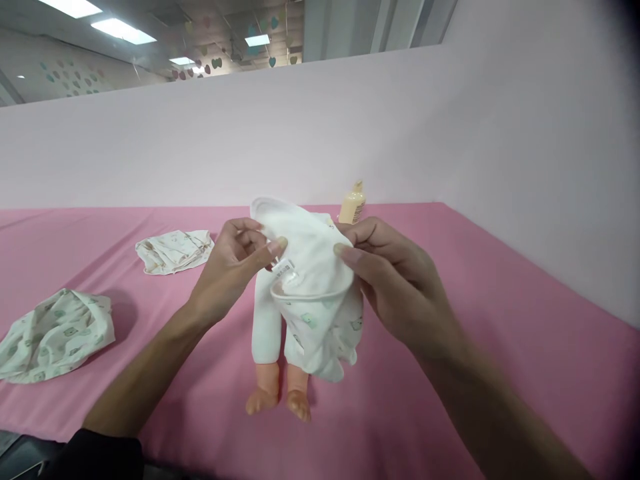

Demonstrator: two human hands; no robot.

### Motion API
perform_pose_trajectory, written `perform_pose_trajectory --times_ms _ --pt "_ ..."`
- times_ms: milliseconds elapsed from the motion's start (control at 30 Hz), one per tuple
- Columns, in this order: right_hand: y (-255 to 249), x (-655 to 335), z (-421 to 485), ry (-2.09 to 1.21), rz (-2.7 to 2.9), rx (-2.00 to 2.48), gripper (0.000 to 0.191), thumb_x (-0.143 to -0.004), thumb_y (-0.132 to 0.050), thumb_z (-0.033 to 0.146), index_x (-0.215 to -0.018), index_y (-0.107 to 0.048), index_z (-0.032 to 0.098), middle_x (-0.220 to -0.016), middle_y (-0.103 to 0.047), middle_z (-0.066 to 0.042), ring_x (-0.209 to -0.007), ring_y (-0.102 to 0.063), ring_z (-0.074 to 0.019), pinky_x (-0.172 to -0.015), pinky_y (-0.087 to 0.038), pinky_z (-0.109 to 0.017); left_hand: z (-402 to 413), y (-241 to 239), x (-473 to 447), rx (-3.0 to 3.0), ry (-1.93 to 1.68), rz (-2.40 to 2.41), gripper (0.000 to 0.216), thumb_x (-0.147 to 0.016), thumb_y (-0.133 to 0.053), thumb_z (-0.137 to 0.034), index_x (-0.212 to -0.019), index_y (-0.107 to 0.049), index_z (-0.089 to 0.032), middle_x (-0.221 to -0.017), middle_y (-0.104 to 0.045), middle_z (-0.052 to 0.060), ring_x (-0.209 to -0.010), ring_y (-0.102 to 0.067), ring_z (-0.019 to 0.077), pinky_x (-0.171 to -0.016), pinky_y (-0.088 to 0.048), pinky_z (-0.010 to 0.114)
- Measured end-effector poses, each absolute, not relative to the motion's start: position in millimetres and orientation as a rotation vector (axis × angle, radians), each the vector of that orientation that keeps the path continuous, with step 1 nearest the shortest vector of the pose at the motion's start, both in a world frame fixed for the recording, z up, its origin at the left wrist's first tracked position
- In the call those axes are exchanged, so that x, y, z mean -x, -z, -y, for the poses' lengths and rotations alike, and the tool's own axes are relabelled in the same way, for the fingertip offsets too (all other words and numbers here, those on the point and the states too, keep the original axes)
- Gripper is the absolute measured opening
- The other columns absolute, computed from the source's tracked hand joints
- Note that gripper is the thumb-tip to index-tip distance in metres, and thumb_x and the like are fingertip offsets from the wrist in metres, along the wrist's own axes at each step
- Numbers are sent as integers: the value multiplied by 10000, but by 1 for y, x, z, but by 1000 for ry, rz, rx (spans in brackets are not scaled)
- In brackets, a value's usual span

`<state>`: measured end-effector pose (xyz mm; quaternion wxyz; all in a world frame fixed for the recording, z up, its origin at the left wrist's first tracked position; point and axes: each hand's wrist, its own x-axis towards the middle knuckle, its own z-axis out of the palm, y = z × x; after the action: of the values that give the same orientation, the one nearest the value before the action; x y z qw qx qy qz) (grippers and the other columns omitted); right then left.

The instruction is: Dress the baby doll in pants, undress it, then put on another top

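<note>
Cloth [313, 243] (limp, round-edged) between hands [400, 283]

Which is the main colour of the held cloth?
The held cloth is mainly white; best view: head.

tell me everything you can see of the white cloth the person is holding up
The white cloth looks soft and thin: plain above, with small green and dark prints below a curved, raised edge across its middle. A small white label with print shows at its left side. It hangs loosely in folds, pinched by the left hand and the right hand, in front of a doll, hiding much of it. Whether it touches the doll is unclear.
</note>
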<state>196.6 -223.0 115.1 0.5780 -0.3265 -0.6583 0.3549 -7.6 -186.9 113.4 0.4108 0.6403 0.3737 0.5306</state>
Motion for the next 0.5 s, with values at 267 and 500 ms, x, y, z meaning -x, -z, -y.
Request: perform_pose_trajectory --times_ms 267,500 --pt "-117 -203 221 -930 1541 745 247 -862 -590 422 -764 -545 199 -679 -554 6 -546 -500 -117 -451 -385 -246 187 -120 13 -1855 -1425 -950 178 -827 -685 -385 -838 -667 -209 -825 -653 10 -798 -586 157 -710 -471 292" --pt "-114 -194 224 -668 1611 922 218 -891 -590 428 -819 -570 223 -875 -651 -36 -750 -615 -182 -607 -500 -325 204 -133 32 -2093 -1916 -1191 403 -926 -562 -270 -563 -417 -174 -572 -328 -29 -567 -289 91 -539 -242 289"
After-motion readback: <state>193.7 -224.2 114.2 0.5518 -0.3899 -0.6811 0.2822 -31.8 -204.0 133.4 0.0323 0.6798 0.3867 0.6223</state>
